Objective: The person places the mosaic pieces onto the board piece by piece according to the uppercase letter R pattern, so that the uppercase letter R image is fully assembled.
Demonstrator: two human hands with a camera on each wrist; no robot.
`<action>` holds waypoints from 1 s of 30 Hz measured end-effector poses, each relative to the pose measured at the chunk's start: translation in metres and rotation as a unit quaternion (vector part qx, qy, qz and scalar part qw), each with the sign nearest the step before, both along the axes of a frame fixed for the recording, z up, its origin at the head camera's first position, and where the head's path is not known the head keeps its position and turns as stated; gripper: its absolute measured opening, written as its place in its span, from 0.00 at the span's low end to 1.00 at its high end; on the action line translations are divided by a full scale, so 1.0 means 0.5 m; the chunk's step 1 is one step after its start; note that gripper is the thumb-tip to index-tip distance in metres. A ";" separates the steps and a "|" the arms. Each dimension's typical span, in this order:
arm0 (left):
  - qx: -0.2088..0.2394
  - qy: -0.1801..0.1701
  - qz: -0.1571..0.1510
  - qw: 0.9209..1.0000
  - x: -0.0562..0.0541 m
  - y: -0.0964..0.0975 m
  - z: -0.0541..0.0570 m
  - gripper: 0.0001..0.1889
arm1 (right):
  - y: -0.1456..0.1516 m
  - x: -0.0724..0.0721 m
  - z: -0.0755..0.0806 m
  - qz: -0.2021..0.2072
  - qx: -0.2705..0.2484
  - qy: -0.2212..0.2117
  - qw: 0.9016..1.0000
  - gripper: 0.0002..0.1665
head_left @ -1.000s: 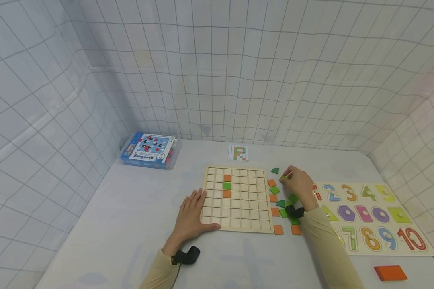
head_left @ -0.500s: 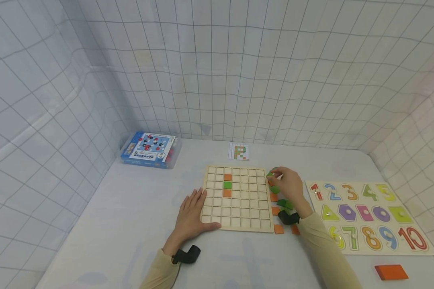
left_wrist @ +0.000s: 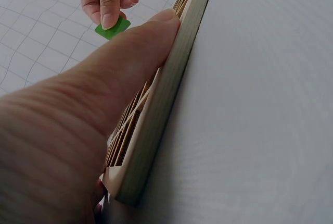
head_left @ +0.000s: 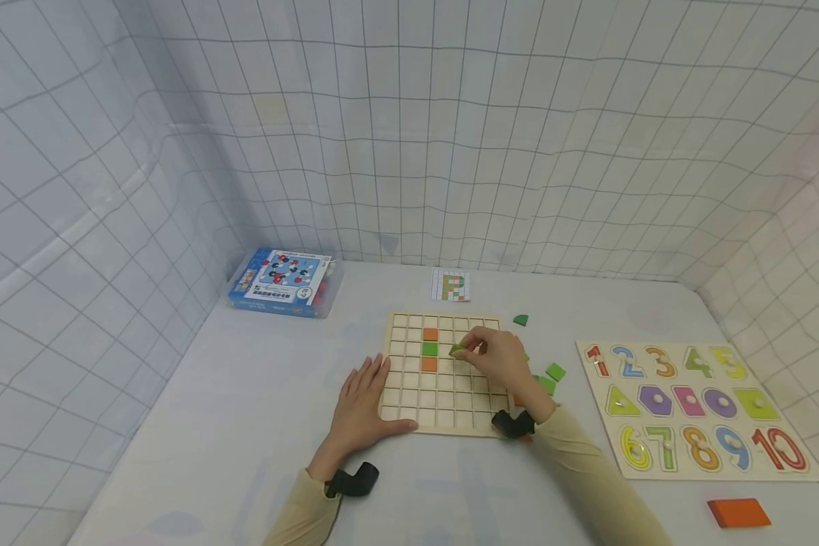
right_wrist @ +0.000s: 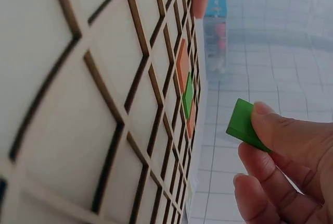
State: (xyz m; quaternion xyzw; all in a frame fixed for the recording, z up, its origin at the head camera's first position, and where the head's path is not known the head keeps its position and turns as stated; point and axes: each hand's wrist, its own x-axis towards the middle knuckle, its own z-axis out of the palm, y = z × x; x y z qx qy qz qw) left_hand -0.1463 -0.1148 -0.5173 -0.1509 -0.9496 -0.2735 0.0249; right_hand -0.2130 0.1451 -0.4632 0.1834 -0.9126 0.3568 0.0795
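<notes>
A wooden grid board (head_left: 444, 418) lies in the middle of the table. One of its columns holds two orange square tiles (head_left: 429, 365) with a green square tile (head_left: 429, 349) between them. My right hand (head_left: 498, 359) is over the board, pinching another green square tile (right_wrist: 244, 124) between thumb and fingers, to the right of that column. In the right wrist view this tile is held up off the grid. My left hand (head_left: 362, 409) lies with straight fingers at the board's lower left corner, its thumb (left_wrist: 130, 47) on the front edge.
Loose green tiles (head_left: 556, 371) and a dark green quarter-round piece (head_left: 521, 320) lie right of the board; my right arm hides others. A pattern card (head_left: 450, 286) lies behind it, a blue boxed set (head_left: 283, 283) back left. A number puzzle (head_left: 696, 409) and orange block (head_left: 738, 513) are at right.
My right hand has carried the green tile leftward from the loose pieces to over the board. My left hand has stayed at the board's corner.
</notes>
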 end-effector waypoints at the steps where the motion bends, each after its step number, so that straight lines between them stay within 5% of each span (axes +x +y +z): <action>1: 0.000 -0.001 0.000 1.000 0.000 0.000 0.000 0.60 | -0.007 0.001 -0.001 0.005 0.005 -0.004 1.000 0.08; 20: 0.003 0.001 -0.002 1.000 0.000 0.001 0.005 0.59 | -0.078 0.021 -0.017 0.088 0.073 -0.055 0.992 0.03; 30: 0.006 0.000 -0.002 1.000 0.001 0.001 0.005 0.59 | -0.083 0.014 -0.017 0.095 0.089 -0.078 0.988 0.02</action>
